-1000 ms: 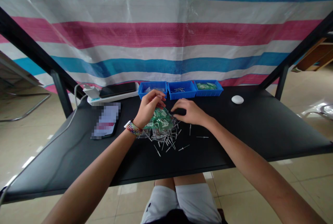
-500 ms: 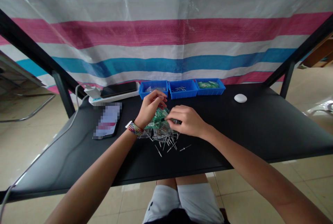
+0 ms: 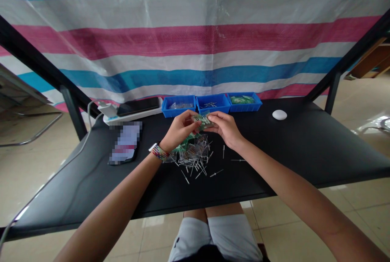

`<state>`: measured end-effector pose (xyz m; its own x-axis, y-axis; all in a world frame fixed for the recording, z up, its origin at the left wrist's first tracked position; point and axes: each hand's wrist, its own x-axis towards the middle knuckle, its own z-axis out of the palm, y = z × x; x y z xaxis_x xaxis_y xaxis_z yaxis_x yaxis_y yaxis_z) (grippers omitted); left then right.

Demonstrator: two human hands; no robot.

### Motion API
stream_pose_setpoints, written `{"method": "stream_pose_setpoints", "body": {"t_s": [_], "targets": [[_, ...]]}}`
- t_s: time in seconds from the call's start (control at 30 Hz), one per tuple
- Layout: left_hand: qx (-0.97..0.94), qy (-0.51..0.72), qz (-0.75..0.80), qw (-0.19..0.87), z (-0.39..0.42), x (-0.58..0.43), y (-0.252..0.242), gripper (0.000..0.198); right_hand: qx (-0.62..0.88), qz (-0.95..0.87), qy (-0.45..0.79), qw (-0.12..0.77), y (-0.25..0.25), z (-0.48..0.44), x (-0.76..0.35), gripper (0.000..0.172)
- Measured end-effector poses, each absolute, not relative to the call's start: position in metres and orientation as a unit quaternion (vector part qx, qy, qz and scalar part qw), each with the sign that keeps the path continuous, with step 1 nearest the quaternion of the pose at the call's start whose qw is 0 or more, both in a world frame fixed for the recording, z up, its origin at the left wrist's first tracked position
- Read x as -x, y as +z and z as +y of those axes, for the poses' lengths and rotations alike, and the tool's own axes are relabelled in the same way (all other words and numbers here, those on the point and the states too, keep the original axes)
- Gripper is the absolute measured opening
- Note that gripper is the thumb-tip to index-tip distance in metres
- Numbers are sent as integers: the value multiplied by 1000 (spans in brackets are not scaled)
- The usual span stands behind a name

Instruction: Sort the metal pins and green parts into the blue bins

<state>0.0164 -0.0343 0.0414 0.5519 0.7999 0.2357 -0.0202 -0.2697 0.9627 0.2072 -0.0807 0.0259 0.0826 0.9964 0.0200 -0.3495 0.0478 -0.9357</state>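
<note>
My left hand (image 3: 179, 130) and my right hand (image 3: 224, 127) are both raised a little above the black table (image 3: 304, 148), fingers pinched on one small green piece in a clear bag (image 3: 203, 120) held between them. Under the hands lies a pile of green pieces and clear bags (image 3: 190, 148) with several small metal pins (image 3: 201, 168) scattered around it. A patterned band sits on my left wrist.
Three blue bins (image 3: 211, 104) stand in a row at the table's back edge. A white power strip with a dark phone (image 3: 138, 105) on it is at back left, a blurred phone (image 3: 125, 142) lies nearer, and a white round object (image 3: 279, 114) is at right.
My right hand left the table right of the pile, reached into the pile, then rose. Both hands now hold one small green piece up in front of the bins.
</note>
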Motion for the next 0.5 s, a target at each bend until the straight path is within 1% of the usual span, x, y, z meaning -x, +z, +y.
{"method": "stream_pose_setpoints", "body": {"t_s": [0.1, 0.27, 0.33, 0.4, 0.5], "targets": [[-704, 393, 277, 524, -33, -16, 41, 28, 411, -414, 564, 584, 27, -81, -207, 34], [-712, 399, 273, 510, -31, -14, 43, 26, 436, -454, 524, 574, 30, -81, -210, 35], [-712, 397, 273, 512, -32, -15, 44, 27, 443, -464, 526, 558, 32, -81, -213, 35], [-708, 395, 274, 517, -33, -15, 45, 28, 442, -467, 541, 543, 34, -80, -215, 34], [-690, 394, 282, 538, -35, -17, 45, 31, 421, -480, 533, 556, 36, -78, -219, 29]]}}
